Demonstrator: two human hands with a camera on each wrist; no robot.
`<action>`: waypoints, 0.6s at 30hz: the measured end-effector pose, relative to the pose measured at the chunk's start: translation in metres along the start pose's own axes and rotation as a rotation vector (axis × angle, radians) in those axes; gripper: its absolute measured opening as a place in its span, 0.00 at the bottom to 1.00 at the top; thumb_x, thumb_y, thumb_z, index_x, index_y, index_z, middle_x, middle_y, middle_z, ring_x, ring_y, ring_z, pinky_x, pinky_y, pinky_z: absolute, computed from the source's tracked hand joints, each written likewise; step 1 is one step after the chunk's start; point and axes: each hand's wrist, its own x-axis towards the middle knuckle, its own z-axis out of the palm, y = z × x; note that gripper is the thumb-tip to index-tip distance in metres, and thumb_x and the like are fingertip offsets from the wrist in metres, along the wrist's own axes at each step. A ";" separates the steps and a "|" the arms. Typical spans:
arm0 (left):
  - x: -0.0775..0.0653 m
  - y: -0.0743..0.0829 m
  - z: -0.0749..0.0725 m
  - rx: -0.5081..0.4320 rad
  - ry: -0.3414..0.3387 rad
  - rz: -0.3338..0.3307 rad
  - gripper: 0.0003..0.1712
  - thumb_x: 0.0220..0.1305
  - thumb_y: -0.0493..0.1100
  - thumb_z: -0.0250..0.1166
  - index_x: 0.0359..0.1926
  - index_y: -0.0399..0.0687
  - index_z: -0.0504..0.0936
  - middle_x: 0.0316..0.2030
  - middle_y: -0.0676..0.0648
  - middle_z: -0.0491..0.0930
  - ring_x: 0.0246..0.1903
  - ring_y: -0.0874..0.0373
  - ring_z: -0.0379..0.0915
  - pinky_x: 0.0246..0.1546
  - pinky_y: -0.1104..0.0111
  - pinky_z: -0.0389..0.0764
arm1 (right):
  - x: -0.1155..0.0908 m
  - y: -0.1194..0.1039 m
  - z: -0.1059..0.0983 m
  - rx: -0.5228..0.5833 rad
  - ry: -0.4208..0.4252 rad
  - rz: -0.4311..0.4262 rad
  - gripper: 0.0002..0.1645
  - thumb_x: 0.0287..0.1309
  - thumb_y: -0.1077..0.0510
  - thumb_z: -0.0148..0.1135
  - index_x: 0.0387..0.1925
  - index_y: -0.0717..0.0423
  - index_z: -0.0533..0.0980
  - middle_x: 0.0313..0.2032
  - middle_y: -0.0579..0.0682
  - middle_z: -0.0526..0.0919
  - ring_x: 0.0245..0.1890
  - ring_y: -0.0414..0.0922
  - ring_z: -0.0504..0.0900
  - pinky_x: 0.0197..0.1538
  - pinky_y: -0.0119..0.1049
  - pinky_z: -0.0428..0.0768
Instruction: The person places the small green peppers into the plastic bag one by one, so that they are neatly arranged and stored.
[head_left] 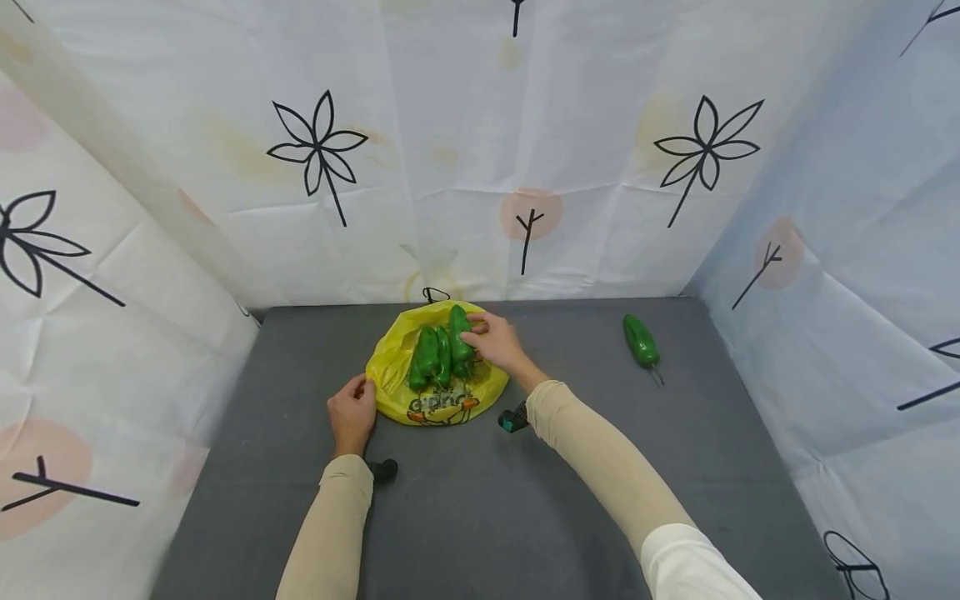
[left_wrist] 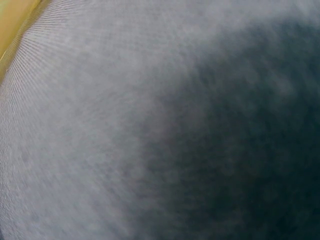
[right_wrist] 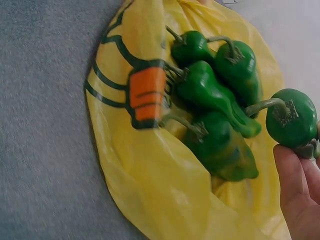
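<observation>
A yellow plastic bag [head_left: 388, 354] lies spread on the grey table, its mouth turned back around several green peppers [right_wrist: 202, 85]. My right hand [head_left: 497, 340] reaches in from the right and holds one green pepper [right_wrist: 291, 117] between thumb and fingers, at the right side of the others. In the right wrist view, that pepper's stem points left, toward the pile. On the bag's left edge, my left hand [head_left: 352, 412] pinches the plastic. The left wrist view is mostly blurred tabletop and dark shadow, with a strip of yellow bag [left_wrist: 12, 30] in the corner.
One more green pepper [head_left: 641, 342] lies apart at the table's right side. Patterned white cloth [head_left: 450, 150] hangs along the back and both sides of the grey table [head_left: 465, 517]. Dark wrist devices [head_left: 513, 418] sit below each wrist.
</observation>
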 end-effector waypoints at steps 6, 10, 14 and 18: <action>0.001 -0.003 0.001 0.006 0.004 0.002 0.14 0.69 0.45 0.61 0.45 0.45 0.91 0.30 0.42 0.89 0.25 0.56 0.77 0.32 0.72 0.74 | 0.002 -0.001 0.013 -0.003 -0.004 0.005 0.29 0.70 0.54 0.63 0.69 0.52 0.72 0.60 0.61 0.80 0.43 0.53 0.87 0.47 0.49 0.86; 0.000 -0.002 0.000 0.012 -0.007 -0.015 0.14 0.69 0.45 0.61 0.45 0.46 0.91 0.30 0.42 0.89 0.26 0.55 0.78 0.33 0.69 0.75 | 0.005 -0.001 0.019 -0.019 0.002 0.010 0.29 0.70 0.54 0.62 0.70 0.53 0.72 0.60 0.61 0.81 0.44 0.52 0.87 0.42 0.43 0.87; 0.000 -0.001 0.001 0.015 -0.010 -0.020 0.14 0.69 0.45 0.61 0.45 0.46 0.91 0.30 0.42 0.89 0.27 0.54 0.78 0.33 0.67 0.76 | 0.008 0.001 0.025 -0.028 0.012 0.009 0.29 0.71 0.54 0.62 0.70 0.53 0.72 0.59 0.60 0.81 0.47 0.53 0.87 0.42 0.40 0.87; 0.000 -0.001 0.001 0.006 0.001 -0.013 0.14 0.69 0.44 0.62 0.44 0.45 0.91 0.29 0.42 0.88 0.26 0.54 0.77 0.32 0.68 0.75 | 0.010 0.005 0.029 -0.017 0.017 0.017 0.28 0.71 0.54 0.61 0.70 0.53 0.72 0.60 0.60 0.81 0.49 0.54 0.87 0.44 0.40 0.87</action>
